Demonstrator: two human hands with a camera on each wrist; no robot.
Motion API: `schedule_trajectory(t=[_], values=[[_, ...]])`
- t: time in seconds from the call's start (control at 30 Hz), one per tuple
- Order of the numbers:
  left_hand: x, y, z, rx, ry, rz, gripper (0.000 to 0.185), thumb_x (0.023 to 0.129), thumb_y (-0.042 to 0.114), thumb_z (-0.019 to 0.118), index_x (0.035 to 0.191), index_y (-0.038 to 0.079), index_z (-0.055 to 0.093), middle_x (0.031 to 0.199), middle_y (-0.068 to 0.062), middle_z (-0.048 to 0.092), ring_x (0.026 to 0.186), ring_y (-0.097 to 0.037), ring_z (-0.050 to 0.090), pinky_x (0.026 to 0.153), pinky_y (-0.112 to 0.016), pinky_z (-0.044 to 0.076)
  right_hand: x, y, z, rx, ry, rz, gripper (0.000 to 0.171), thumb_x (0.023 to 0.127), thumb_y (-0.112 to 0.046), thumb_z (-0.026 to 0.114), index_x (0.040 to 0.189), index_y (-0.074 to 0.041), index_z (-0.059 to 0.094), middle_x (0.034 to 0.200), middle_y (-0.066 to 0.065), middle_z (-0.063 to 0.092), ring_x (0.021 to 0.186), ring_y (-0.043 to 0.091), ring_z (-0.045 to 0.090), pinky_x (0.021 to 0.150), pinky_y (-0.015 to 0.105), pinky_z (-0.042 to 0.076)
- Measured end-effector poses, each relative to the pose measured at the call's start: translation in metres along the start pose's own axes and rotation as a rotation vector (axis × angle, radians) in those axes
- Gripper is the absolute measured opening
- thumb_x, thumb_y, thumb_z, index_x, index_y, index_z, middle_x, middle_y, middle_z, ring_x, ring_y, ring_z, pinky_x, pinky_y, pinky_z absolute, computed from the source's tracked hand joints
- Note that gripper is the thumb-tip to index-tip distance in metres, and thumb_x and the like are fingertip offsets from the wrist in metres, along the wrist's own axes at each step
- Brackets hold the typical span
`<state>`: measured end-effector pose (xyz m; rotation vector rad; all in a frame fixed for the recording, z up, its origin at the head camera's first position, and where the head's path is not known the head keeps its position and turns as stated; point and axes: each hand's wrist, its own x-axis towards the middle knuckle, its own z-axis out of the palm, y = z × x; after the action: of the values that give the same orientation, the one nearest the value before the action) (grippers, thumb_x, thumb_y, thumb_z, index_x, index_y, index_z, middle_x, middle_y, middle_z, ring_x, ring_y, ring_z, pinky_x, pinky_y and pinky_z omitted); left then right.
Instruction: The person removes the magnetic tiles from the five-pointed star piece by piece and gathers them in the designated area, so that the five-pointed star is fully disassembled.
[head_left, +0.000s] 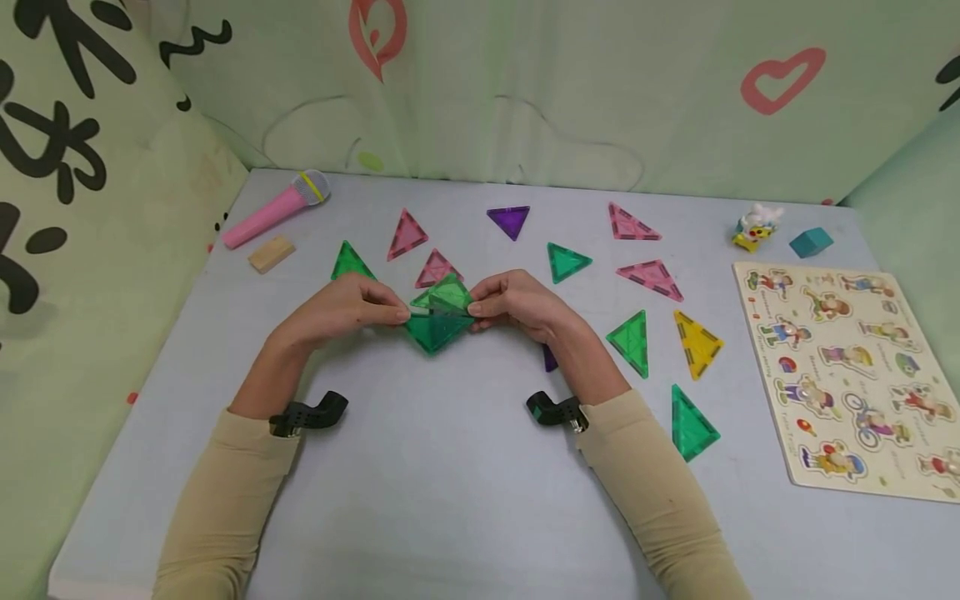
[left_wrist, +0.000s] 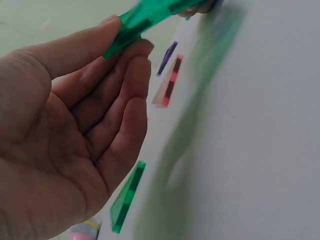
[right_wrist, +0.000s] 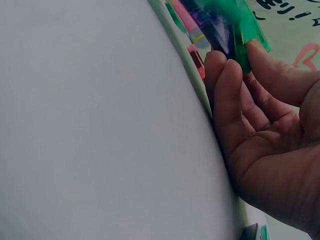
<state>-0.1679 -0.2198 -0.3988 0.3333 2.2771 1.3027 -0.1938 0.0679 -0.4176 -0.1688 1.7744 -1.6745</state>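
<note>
left hand (head_left: 341, 308) & right hand (head_left: 517, 304) each pinch the green tile cluster (head_left: 438, 317) w/ curled fingers, just above the surface (head_left: 450, 483). pink tile (head_left: 437, 268) lies just behind.

A child's play corner: cartoon-print cloth walls (head_left: 525, 92), toy microphone (head_left: 273, 210), wooden puzzle board (head_left: 851, 375).

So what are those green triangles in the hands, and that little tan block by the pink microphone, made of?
The green triangles look like glossy translucent plastic: the table shows through, and dark strips, perhaps magnets, line their edges. The tan block looks like unpainted matte wood, though grain is too small to confirm.
</note>
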Motion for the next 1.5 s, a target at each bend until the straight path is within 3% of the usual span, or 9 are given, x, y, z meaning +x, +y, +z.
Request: schedule_trajectory(t=[0.23, 0.63, 0.83, 1.1, 1.3, 1.5], values=[[-0.01, -0.004, -0.021, -0.023, -0.005, -0.005, 0.026, 0.091, 0.026, 0.072, 0.105, 0.003, 0.077, 0.096, -0.001, 0.075, 0.092, -0.012, 0.069, 0.087, -0.031, 0.054, -0.001, -0.002, -0.001, 0.005, 0.009, -0.003, 0.016, 0.092, 0.002, 0.063, 0.106, 0.011, 0.064, 0.08, 0.004, 0.069, 0.071, 0.018, 0.072, 0.071, 0.027, 0.059], [-0.032, -0.021, -0.056, 0.089, -0.051, -0.077, 0.026, 0.093, 0.027, 0.07, 0.104, 0.004, 0.076, 0.096, 0.002, 0.076, 0.092, -0.006, 0.069, 0.086, -0.023, 0.053, 0.0, 0.0, -0.004, 0.028, -0.01, -0.012, 0.016, 0.092, 0.003, 0.062, 0.107, 0.011, 0.063, 0.082, 0.005, 0.067, 0.071, 0.018, 0.071, 0.071, 0.027, 0.059], [-0.037, -0.027, -0.067, 0.151, 0.014, -0.175, 0.032, 0.093, 0.032, 0.07, 0.108, 0.004, 0.076, 0.099, 0.003, 0.077, 0.089, 0.0, 0.068, 0.082, -0.02, 0.052, 0.001, 0.002, -0.004, 0.027, -0.013, -0.009, 0.018, 0.093, 0.003, 0.062, 0.108, 0.011, 0.062, 0.081, 0.005, 0.067, 0.071, 0.018, 0.071, 0.071, 0.027, 0.059], [-0.038, -0.033, -0.068, 0.272, 0.152, -0.278, 0.035, 0.093, 0.037, 0.069, 0.108, 0.006, 0.076, 0.097, 0.001, 0.074, 0.09, -0.012, 0.057, 0.079, -0.028, 0.043, 0.0, 0.0, -0.003, 0.021, -0.029, -0.005, 0.02, 0.093, 0.002, 0.062, 0.11, 0.013, 0.062, 0.081, 0.004, 0.066, 0.071, 0.017, 0.07, 0.072, 0.028, 0.059], [-0.035, -0.036, -0.066, 0.344, 0.24, -0.312, 0.032, 0.09, 0.039, 0.071, 0.1, 0.009, 0.077, 0.094, -0.002, 0.072, 0.095, -0.021, 0.054, 0.076, -0.031, 0.039, 0.001, 0.002, -0.003, 0.011, -0.028, -0.007, 0.021, 0.093, 0.001, 0.062, 0.111, 0.012, 0.062, 0.081, 0.004, 0.068, 0.07, 0.017, 0.07, 0.072, 0.027, 0.059], [-0.036, -0.033, -0.06, 0.387, 0.319, -0.304, 0.031, 0.09, 0.038, 0.071, 0.098, 0.009, 0.073, 0.09, -0.005, 0.069, 0.093, -0.025, 0.055, 0.071, -0.033, 0.039, 0.002, 0.003, -0.003, 0.008, -0.031, -0.014, 0.019, 0.093, 0.001, 0.062, 0.109, 0.011, 0.064, 0.083, 0.005, 0.068, 0.07, 0.017, 0.07, 0.071, 0.027, 0.059]])
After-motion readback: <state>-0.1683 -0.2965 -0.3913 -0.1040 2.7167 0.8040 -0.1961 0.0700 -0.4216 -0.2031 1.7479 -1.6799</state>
